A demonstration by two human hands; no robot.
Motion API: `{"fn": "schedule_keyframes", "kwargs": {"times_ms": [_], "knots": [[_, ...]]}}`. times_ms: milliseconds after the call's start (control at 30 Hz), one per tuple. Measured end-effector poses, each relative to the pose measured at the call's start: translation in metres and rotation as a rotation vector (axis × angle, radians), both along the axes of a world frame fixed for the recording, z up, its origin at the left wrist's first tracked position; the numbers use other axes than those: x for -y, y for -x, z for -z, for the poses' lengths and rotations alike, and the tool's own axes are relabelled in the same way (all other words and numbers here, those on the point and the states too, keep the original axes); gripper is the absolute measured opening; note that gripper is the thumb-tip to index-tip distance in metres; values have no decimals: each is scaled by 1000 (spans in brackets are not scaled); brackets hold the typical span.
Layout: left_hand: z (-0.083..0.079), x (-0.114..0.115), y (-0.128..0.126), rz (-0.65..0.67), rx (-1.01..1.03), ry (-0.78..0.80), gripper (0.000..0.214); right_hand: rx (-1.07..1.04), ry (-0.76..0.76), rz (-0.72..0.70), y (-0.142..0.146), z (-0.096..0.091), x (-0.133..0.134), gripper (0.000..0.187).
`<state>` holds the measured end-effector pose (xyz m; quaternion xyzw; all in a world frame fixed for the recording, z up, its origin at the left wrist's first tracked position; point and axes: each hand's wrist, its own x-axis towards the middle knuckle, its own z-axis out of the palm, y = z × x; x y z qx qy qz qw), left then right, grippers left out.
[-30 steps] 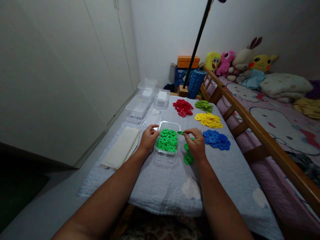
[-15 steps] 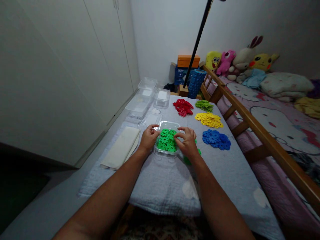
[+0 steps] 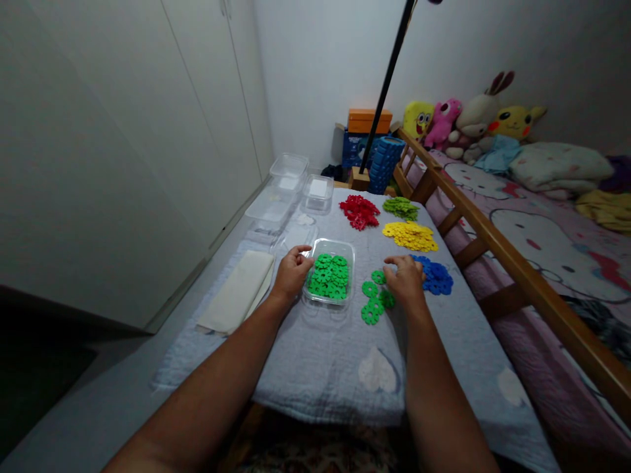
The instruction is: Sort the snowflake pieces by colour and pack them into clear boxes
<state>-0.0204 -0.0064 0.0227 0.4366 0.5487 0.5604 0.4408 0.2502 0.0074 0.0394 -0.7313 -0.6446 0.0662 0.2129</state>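
Observation:
A clear plastic container (image 3: 353,253) stands on the cloth-covered table, holding a heap of green snowflake-shaped plastic discs (image 3: 329,279). My left hand (image 3: 294,269) grips its left rim between thumb and fingers. My right hand (image 3: 405,276) hovers to the right of the container, fingers apart and nothing seen in them. Several loose green discs (image 3: 371,312) lie by its left side, and one is partly covered by the hand. Just beyond the right hand is a pile of blue discs (image 3: 438,279), partly hidden by its fingers.
Piles of yellow (image 3: 411,236), red (image 3: 359,211) and light green discs (image 3: 401,208) lie farther back. More clear containers (image 3: 318,190) stand at the far left, and a folded cream cloth (image 3: 236,292) lies at the left. A wooden bed rail (image 3: 473,217) runs along the right.
My right hand has moved right from inside the container to beside the loose green discs, uncovering them. My left hand stays at the container's rim.

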Motion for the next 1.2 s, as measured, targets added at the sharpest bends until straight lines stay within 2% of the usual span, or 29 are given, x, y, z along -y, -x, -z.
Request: {"fn": "schedule_keyframes", "kwargs": {"times_ms": [133, 300, 433, 533, 600, 700, 800, 867, 1000, 1200], "knots": [[0, 0, 0, 9, -5, -3, 45, 165, 163, -54, 0, -1, 3, 37], [2, -2, 1, 4, -5, -3, 45, 278, 223, -91, 7, 1, 7, 32], [2, -1, 1, 10, -13, -9, 44, 225, 169, -78, 5, 3, 5, 30], [1, -1, 1, 11, -16, -10, 45, 86, 97, -69, 1, 4, 1, 18], [1, -1, 1, 11, -17, -7, 46, -91, 12, -123, 1, 3, -1, 15], [1, -1, 1, 12, -15, -1, 46, -355, -195, -259, 10, 0, 0, 13], [-1, -1, 1, 6, -10, 1, 45, -463, -347, -354, 29, -5, 9, 13], [-3, 0, 0, 6, -6, 3, 44, -459, -358, -396, 44, -9, 15, 13], [-4, 1, -1, 4, 12, 9, 45, -333, -278, -462, 66, -11, 20, 12], [-2, 0, 0, 6, -3, -3, 46, -179, -166, -490, 77, -8, 15, 13]]}}
